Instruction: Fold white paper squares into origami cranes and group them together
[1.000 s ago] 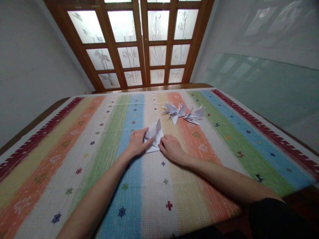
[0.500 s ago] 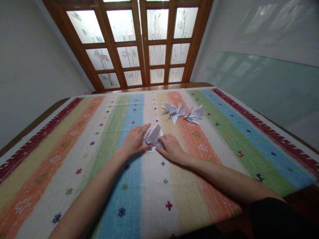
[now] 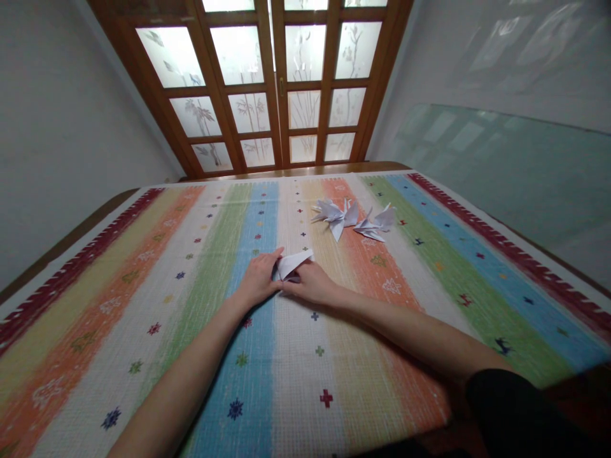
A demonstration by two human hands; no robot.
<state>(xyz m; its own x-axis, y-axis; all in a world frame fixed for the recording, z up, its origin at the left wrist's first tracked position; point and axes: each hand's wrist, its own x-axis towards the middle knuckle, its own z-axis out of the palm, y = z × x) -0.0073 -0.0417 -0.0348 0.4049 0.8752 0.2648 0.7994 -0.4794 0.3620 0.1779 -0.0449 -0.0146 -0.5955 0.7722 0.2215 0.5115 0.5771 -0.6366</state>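
A partly folded sheet of white paper (image 3: 292, 262) is between my two hands, near the middle of the table. My left hand (image 3: 261, 276) grips its left edge, thumb toward me and fingers behind. From the right, my right hand (image 3: 310, 282) holds the paper, its fingers under a raised flap and its thumb at the near edge. The two thumbs almost meet in front. Part of the paper is hidden by the hands. Beyond them lie several folded white paper cranes: a cluster (image 3: 336, 216) and another crane (image 3: 375, 224) at its right.
A striped, patterned tablecloth (image 3: 191, 305) covers the table, whose wooden edge (image 3: 114, 198) shows at the back left. Wooden doors with frosted panes (image 3: 279, 127) stand behind. A glass panel (image 3: 506, 165) leans along the wall on the right.
My right hand has moved left, toward my left hand, and slid under the flap. The flap that stood upright now leans over to the right. The cranes have stayed put.
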